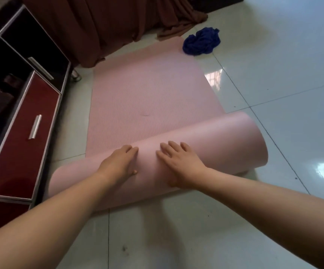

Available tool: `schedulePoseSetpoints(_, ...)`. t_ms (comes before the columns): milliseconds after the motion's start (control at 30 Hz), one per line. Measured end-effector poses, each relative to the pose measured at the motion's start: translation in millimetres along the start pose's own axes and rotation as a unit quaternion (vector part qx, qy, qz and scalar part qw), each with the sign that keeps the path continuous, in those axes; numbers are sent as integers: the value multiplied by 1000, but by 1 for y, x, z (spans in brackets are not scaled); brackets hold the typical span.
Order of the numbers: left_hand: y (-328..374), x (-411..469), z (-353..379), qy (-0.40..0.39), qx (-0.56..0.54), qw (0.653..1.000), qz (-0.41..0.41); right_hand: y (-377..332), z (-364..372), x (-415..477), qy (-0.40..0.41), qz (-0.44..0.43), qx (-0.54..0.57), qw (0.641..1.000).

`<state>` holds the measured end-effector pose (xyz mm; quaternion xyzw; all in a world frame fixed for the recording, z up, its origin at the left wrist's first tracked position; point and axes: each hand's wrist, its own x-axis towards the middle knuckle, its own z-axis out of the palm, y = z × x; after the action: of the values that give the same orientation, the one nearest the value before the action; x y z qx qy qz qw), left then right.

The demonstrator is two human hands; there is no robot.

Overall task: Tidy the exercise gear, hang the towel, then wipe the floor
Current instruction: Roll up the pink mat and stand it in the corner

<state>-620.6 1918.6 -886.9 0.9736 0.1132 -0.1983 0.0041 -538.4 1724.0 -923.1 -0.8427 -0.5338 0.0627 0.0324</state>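
Mat (147, 94) roll's inner layers hidden.

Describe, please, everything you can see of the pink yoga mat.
The pink yoga mat looks like foam, ribbed on its upper face and smooth underneath. Its near end is rolled into a wide tube; the rest lies flat on the tiled floor. The left hand and right hand rest on the roll.

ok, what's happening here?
A person is rolling up a pink mat on the tiled floor. The left hand and right hand both press flat on the rolled near end; the rest of the mat lies unrolled ahead. A blue towel sits crumpled on the floor by the mat's far right corner, not yet hung.
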Motion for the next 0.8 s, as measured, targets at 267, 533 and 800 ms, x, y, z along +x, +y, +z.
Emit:
schedulePoseSetpoints(267,-17,-9,7,16,-30,997,69,-1,-12,14,-22,47,-12,999)
schedulePoseSetpoints(533,-38,12,8,30,-3,995,90,-2,-31,50,-21,232,24,972)
schedulePoseSetpoints(800,-49,43,1,24,-42,995,88,-19,-37,51,-69,211,35,974)
